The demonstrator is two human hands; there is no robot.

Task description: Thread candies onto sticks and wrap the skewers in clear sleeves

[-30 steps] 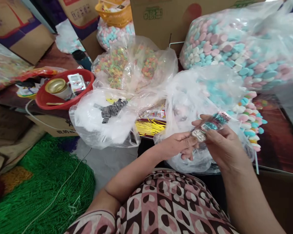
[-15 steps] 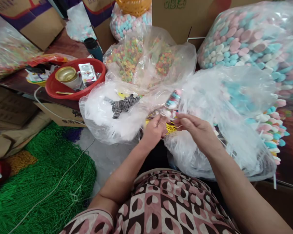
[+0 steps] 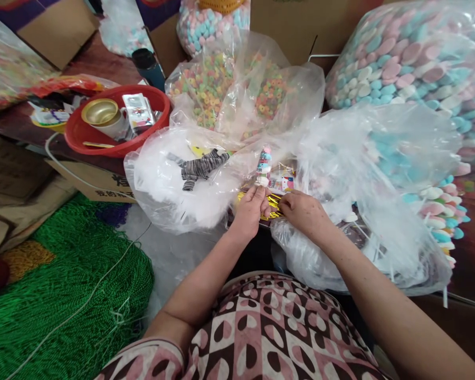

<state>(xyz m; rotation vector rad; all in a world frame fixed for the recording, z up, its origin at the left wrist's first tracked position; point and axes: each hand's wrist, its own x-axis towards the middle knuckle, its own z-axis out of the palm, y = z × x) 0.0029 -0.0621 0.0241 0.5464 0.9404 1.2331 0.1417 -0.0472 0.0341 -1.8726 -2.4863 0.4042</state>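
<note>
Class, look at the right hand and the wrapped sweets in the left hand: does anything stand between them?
Nothing visible blocks the space between the right hand and the upper part of the wrapped sweets; the left hand grips the lower end. Gold strips show between the hands, apparently lying lower.

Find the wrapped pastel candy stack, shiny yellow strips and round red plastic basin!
Wrapped pastel candy stack (image 3: pixel 263 165): head view, its middle.
Shiny yellow strips (image 3: pixel 274 203): head view, bunch's middle.
Round red plastic basin (image 3: pixel 122 148): head view, front wall.
</note>
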